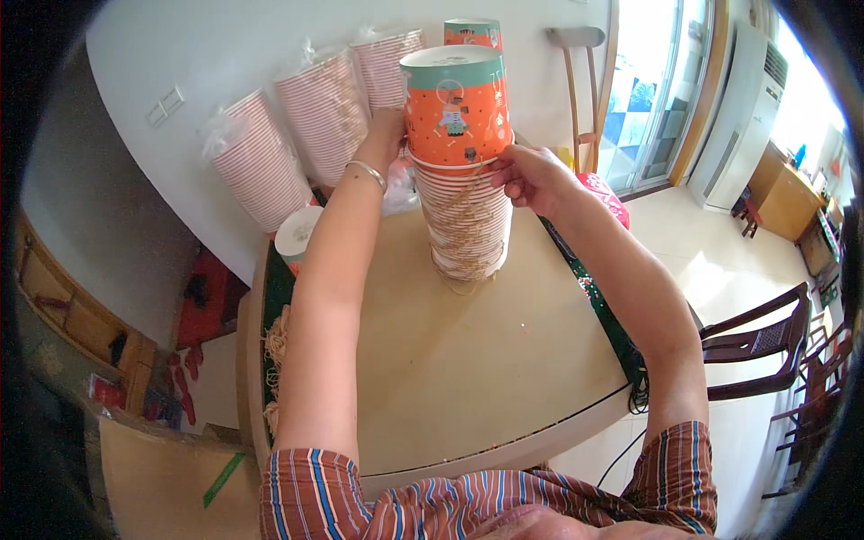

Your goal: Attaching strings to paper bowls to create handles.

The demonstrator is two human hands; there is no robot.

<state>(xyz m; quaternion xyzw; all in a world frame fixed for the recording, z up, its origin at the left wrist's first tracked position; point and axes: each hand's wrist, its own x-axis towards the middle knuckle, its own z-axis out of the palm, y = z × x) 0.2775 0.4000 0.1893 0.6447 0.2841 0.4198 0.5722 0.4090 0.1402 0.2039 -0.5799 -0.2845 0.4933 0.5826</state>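
Observation:
A tall stack of upside-down paper buckets [468,225] stands on the table, with thin tan cords hanging down its front. Its top paper bucket [454,112] is orange with a green band and small animal drawings. My left hand [389,129] grips the left side of this top bucket near the rim, its fingertips partly hidden behind it. On the opposite side, my right hand [533,178] pinches the bucket's rim, where a cord runs, with thumb and fingers curled.
Another orange bucket [473,32] shows behind the stack. Plastic-wrapped bucket stacks [261,162] lean along the wall. A single bucket [297,234] sits at the table's left edge, above bundled cords [275,346]. A dark chair [756,346] stands right of the table [450,378]; a crutch [583,81] rests behind.

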